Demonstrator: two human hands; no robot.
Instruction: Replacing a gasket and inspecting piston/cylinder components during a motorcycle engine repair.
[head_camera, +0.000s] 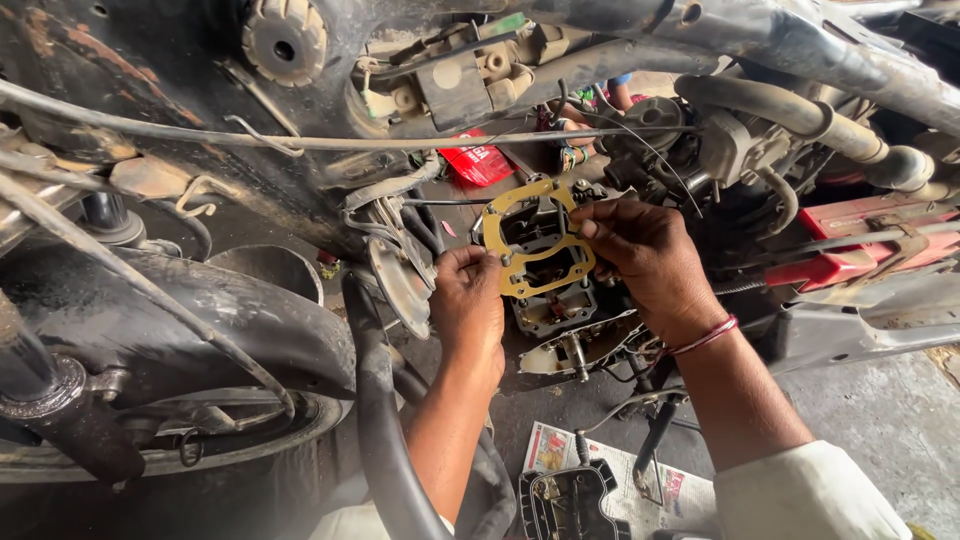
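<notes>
Both hands hold a thin tan gasket (527, 283) with several cut-out openings against the open engine block (553, 300) of a motorcycle. My left hand (468, 300) pinches the gasket's lower left edge. My right hand (645, 262) grips its right side with the thumb on the upper rim; a red thread bracelet circles that wrist. Studs and dark engine internals show through the gasket's holes.
A black rear tyre and mudguard (200, 330) fill the left. A thick black hose (375, 420) runs down the middle. A black engine cover (570, 500) lies on newspaper (640, 470) on the floor. Frame tubes (800, 110), cables and a red body panel (860, 240) surround the engine.
</notes>
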